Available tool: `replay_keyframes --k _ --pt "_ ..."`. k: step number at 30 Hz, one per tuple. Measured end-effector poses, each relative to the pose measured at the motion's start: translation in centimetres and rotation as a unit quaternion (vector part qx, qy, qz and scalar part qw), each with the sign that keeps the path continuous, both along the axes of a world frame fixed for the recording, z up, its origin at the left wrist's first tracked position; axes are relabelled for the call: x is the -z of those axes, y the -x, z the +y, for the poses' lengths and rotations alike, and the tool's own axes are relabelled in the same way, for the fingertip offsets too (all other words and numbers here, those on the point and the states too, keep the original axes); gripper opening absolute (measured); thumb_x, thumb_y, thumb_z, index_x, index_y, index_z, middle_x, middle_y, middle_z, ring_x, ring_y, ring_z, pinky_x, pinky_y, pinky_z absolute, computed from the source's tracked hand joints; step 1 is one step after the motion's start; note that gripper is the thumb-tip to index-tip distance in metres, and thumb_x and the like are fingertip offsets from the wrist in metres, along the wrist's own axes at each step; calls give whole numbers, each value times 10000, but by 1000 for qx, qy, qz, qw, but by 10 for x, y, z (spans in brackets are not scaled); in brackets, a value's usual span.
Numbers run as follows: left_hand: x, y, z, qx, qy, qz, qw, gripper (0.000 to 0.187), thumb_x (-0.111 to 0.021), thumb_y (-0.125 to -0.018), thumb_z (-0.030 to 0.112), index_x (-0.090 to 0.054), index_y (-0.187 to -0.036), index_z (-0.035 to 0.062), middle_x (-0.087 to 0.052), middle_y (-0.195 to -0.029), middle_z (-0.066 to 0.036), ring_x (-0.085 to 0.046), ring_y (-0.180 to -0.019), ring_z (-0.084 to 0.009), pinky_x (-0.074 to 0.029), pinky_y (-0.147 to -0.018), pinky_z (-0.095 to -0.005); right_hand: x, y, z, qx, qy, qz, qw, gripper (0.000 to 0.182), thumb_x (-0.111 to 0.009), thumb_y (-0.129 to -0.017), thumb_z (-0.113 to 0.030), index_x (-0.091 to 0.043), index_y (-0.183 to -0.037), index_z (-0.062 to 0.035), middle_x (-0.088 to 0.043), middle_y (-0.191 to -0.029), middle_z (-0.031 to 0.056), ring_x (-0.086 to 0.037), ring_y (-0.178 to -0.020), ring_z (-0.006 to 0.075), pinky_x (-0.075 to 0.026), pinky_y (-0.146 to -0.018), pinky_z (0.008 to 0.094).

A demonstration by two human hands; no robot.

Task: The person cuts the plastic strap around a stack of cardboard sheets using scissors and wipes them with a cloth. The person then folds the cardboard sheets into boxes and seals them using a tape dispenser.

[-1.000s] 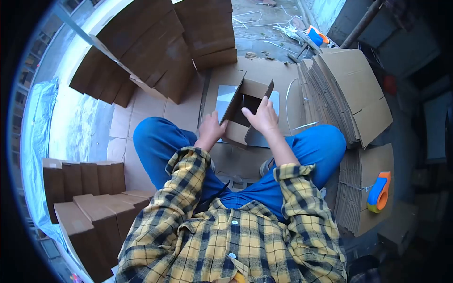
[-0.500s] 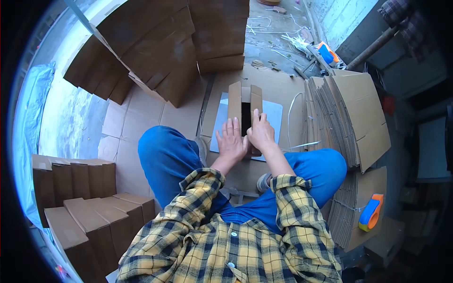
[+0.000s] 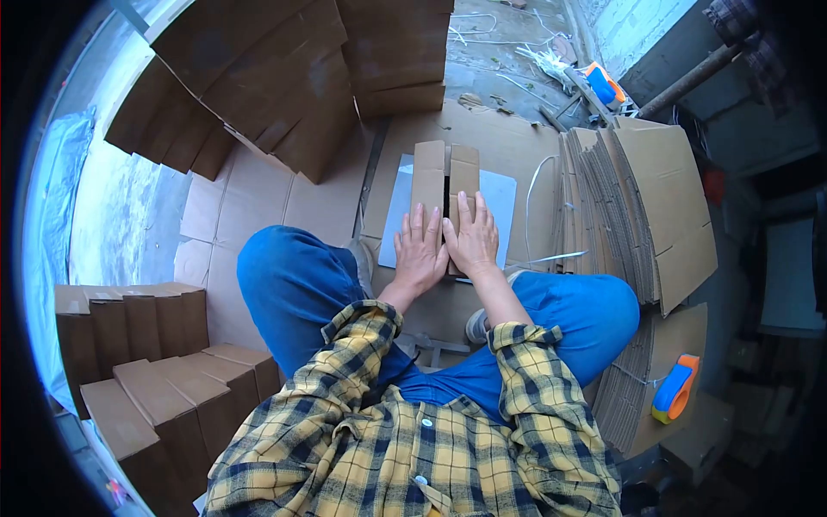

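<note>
A narrow cardboard box stands on a pale flat board between my legs. Its two long top flaps lie nearly level, with a thin dark gap between them. My left hand rests flat on the left flap, fingers stretched toward the far end. On the right flap, my right hand lies the same way, palm down and fingers extended. The thumbs almost meet over the gap. Both hands cover the near end of the box.
Flattened cardboard is stacked at my right. A blue-and-orange tape dispenser rests on a tied bundle there; another tape dispenser is farther back. Formed boxes stand at my left, with tall stacks ahead.
Both flaps have been folded down, narrowing the opening to a slit. My right hand has gone from gripping the right flap's edge to lying flat on it.
</note>
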State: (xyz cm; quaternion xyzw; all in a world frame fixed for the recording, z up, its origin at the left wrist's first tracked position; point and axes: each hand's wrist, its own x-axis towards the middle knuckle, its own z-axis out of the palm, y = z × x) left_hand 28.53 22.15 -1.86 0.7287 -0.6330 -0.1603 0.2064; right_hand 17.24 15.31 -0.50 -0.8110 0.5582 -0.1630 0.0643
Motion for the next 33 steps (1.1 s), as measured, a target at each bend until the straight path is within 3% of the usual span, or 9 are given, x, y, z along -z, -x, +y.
replay_keyframes --k 5,7,15,22,28,31,33 --pt "3 -4 1 15 29 32 999 735 -531 -843 344 -200 -1479 183 -120 -1526 -170 -139 -1378 -438 -165 -1072 -593 3 2 0 -10 -42 -58 997 606 -473 -911 -441 -339 -1418 -138 -291 -1431 214 -397 -1236 404 -358 -1009 472" --pt "-1 -6 1 17 6 8 1000 725 -521 -857 335 -194 -1485 177 -128 -1527 -178 -149 -1382 -424 -166 -1100 -525 5 2 0 -8 -41 -66 997 612 -495 -897 -439 -354 -1412 -139 -285 -1434 208 -401 -1230 397 -372 -993 472" --pt "-3 -6 3 22 -20 -9 999 692 -497 -877 411 -227 -1476 196 -118 -1530 -175 -144 -1387 -414 -153 -1082 -579 5 3 -2 -16 -60 -70 996 572 -489 -912 -413 -357 -1409 -160 -281 -1430 200 -400 -1228 406 -375 -1001 462" --pt "1 -5 3 37 -10 -70 997 649 -519 -877 421 -305 -1448 197 -115 -1528 -174 -129 -1387 -414 -148 -1078 -590 11 2 -9 -6 -28 -58 998 478 -557 -871 -298 -473 -1318 -152 -362 -1366 178 -431 -1196 367 -392 -967 463" --pt "3 -6 3 40 -1 -72 997 648 -524 -874 433 -318 -1442 197 -115 -1529 -172 -132 -1384 -417 -134 -1084 -584 7 -30 -81 10 53 -76 996 467 -579 -854 -252 -482 -1294 -127 -390 -1371 151 -384 -1251 352 -306 -1037 475" --pt "3 -6 4 42 0 -72 997 645 -527 -871 431 -326 -1437 197 -112 -1531 -171 -130 -1385 -417 -133 -1086 -580 7 -40 -123 -51 104 -10 993 472 -566 -871 -271 -469 -1316 -150 -408 -1375 136 -367 -1272 347 -305 -1042 471" --pt "4 -7 2 44 -4 -67 997 642 -528 -871 428 -329 -1435 197 -110 -1531 -172 -129 -1386 -417 -132 -1087 -579 11 -36 -135 -108 -62 10 992 477 -550 -887 -302 -458 -1338 -179 -457 -1332 124 -377 -1259 336 -314 -1033 473"
